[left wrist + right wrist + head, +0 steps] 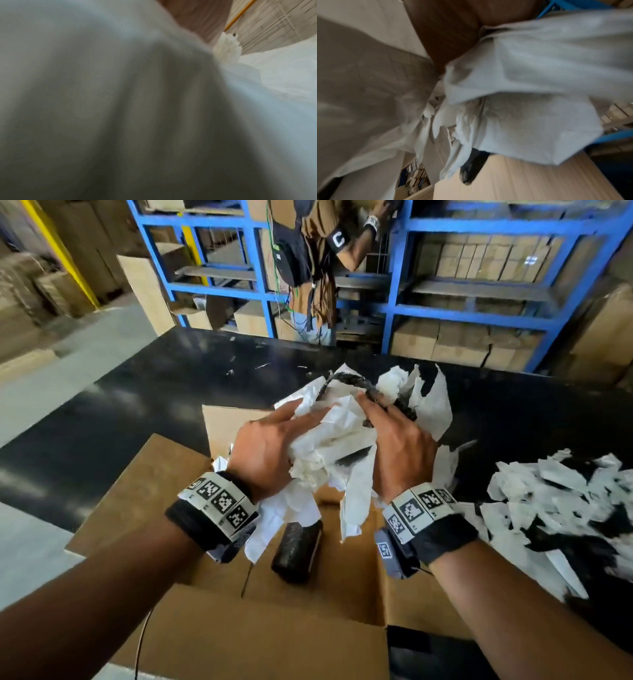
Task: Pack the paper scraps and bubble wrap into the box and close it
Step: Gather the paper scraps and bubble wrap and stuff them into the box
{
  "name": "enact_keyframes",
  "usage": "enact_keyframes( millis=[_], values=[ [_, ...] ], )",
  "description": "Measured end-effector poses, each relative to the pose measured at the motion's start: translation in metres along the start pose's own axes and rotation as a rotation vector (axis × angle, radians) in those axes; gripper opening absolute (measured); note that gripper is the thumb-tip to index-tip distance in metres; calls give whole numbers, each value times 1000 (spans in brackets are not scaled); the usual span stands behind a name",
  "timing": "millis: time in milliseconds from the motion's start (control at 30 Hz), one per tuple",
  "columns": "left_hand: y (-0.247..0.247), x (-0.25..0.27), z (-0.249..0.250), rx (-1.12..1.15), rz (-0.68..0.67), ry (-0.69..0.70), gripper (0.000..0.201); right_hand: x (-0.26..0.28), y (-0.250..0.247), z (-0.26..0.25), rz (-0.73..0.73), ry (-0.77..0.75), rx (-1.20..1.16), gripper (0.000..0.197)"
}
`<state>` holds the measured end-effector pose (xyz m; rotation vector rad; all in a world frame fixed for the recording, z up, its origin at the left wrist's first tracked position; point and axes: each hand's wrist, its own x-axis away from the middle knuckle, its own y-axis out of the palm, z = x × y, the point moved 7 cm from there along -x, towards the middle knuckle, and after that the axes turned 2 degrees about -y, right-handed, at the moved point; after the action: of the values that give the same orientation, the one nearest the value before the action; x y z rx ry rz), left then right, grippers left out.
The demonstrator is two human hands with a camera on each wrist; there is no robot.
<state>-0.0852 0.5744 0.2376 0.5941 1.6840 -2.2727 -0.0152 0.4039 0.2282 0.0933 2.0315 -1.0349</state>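
Observation:
Both hands hold one big bundle of white paper scraps (337,436) above the open cardboard box (346,580). My left hand (270,446) clasps the bundle's left side, and my right hand (397,446) clasps its right side, where black strips run through the paper. Loose ends of paper hang down into the box. A dark roll (297,551) lies on the box floor. In both wrist views white paper (120,108) (530,67) fills the frame close up and hides the fingers.
More white scraps (561,508) are heaped on the black table (137,412) to the right of the box. The box flaps (140,494) stand open left and near. Beyond the table a person (322,261) stands at blue shelving (479,302) stacked with cartons.

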Motion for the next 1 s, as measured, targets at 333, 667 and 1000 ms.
enact_keyframes(
  millis=[333,667,1000],
  values=[
    [92,117,-101,-37,-433,-91,69,114,110,-39,-569,137,43,49],
    [145,124,-184,-219,-907,-571,151,147,199,-6,-1314,569,37,138],
    [162,106,-181,-212,-1089,-441,159,118,179,-1,-1409,327,253,144]
  ],
)
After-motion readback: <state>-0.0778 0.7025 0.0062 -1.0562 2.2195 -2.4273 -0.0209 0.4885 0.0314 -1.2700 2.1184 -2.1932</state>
